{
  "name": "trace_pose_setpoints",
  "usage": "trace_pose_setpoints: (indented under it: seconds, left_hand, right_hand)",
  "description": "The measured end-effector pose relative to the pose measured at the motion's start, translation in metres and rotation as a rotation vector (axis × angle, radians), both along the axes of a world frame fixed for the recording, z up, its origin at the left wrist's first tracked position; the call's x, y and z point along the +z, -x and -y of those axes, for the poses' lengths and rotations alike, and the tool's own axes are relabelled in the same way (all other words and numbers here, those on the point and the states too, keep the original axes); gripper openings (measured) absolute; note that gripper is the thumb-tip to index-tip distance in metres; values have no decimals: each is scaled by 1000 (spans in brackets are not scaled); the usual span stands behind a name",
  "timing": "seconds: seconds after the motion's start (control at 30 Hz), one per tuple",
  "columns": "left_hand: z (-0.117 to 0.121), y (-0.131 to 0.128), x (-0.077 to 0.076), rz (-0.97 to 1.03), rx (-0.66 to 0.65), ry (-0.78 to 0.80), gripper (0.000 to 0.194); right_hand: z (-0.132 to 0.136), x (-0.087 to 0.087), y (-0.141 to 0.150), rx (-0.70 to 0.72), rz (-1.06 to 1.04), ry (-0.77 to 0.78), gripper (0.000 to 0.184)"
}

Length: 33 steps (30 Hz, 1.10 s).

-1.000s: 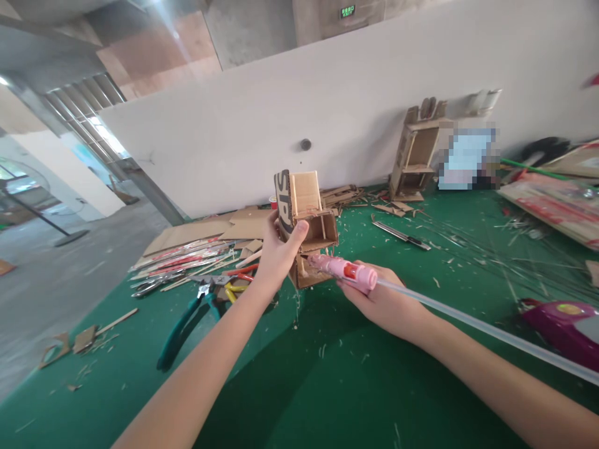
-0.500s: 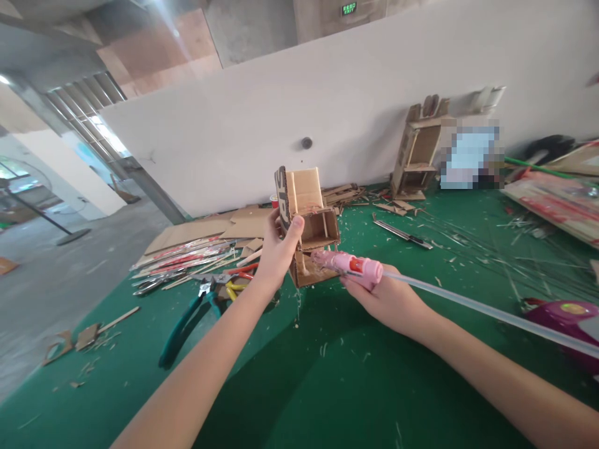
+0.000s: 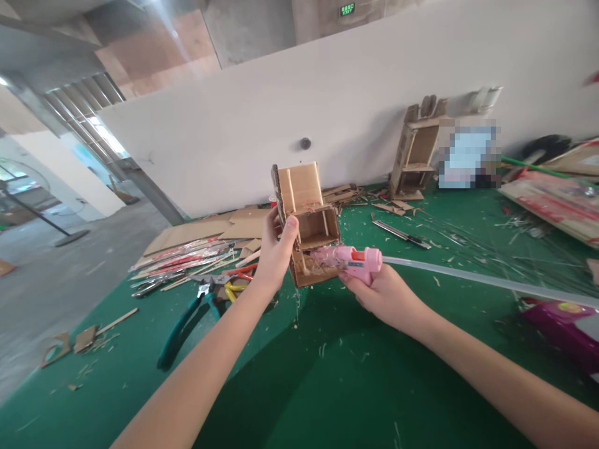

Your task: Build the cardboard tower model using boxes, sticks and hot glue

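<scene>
My left hand (image 3: 278, 246) grips a small cardboard structure (image 3: 300, 187) by its left side, thumb on the front edge and fingers behind. The structure is held up above the green table and has stacked box-like compartments with thin wooden sticks. In my right hand (image 3: 390, 296) is a pink hot glue gun (image 3: 360, 259), its nozzle inside the lowest compartment. Whether the tip touches the cardboard I cannot tell. A long clear glue stick (image 3: 468, 282) sticks out of the gun's back toward the right. Fine glue strings hang below the cardboard.
Teal-handled pliers (image 3: 180, 330) lie left on the green table (image 3: 327, 386), beside packaged sticks (image 3: 182, 259) and cardboard sheets (image 3: 248, 223). A similar cardboard tower (image 3: 414, 153) stands by the white wall. A utility knife (image 3: 400, 231) and a purple object (image 3: 556, 330) lie right.
My right hand has rolled the glue gun, so its side and the trigger part show more and the glue stick lies flatter. The cardboard structure has turned slightly in my left hand.
</scene>
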<state>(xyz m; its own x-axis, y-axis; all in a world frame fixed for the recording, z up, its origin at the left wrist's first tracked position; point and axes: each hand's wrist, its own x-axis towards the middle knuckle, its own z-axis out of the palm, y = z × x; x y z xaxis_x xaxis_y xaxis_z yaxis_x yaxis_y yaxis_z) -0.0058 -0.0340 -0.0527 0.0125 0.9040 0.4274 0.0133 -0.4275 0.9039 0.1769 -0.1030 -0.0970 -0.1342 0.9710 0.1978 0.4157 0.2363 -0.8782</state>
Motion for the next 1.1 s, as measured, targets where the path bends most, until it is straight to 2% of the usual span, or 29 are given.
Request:
trace_pose_setpoints:
  seconds: [0.27, 0.47, 0.87, 1.1]
  left_hand:
    - [-4, 1, -2, 46, -30, 2, 62]
    - [-1, 0, -2, 47, -25, -17, 59]
    - [-6, 3, -3, 54, -36, -36, 55]
    - [-4, 2, -1, 53, -35, -32, 59]
  right_hand:
    - [-3, -9, -2, -12, -83, 127, 42]
    - [-3, -7, -2, 3, -72, 137, 46]
    - [-6, -14, -3, 2, -168, 135, 39]
    - [-2, -9, -1, 31, -202, 150, 36]
